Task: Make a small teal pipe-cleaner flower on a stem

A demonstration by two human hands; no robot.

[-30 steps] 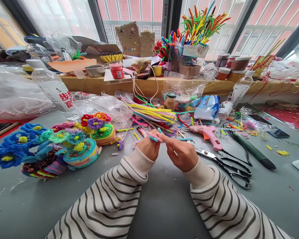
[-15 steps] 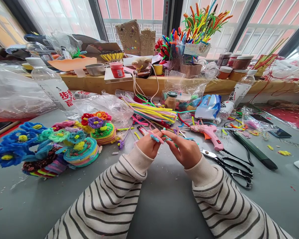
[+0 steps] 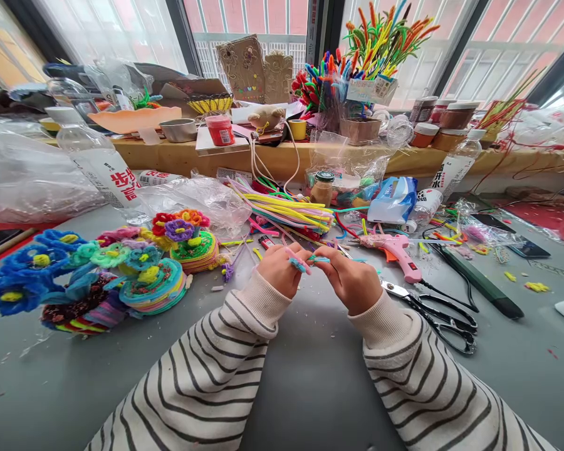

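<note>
Over the middle of the grey table, my left hand (image 3: 278, 272) is closed round a small piece of pink and light-blue pipe cleaner (image 3: 297, 261). A teal pipe cleaner (image 3: 318, 259) runs from it to my right hand (image 3: 355, 283), whose thumb and fingers pinch it. Whether the teal strand is joined to the pink piece cannot be made out behind the fingers. Past both hands lies a bundle of yellow, pink and white pipe cleaners (image 3: 294, 213). A pink glue gun (image 3: 395, 249) rests to the right, with black-handled scissors (image 3: 439, 316) nearer me.
On the left stand pipe-cleaner flowers (image 3: 42, 260) and a round striped pipe-cleaner piece (image 3: 153, 294). A water bottle (image 3: 98, 160) tilts behind them. A small jar (image 3: 322, 189), a blue-white packet (image 3: 393, 200) and a dark green bar (image 3: 484, 285) lie farther right. A cluttered ledge (image 3: 263, 156) runs behind.
My right hand's fingers have curled from a straighter reach into a tighter pinch on the teal pipe cleaner. My left hand stays in nearly the same place with its piece.
</note>
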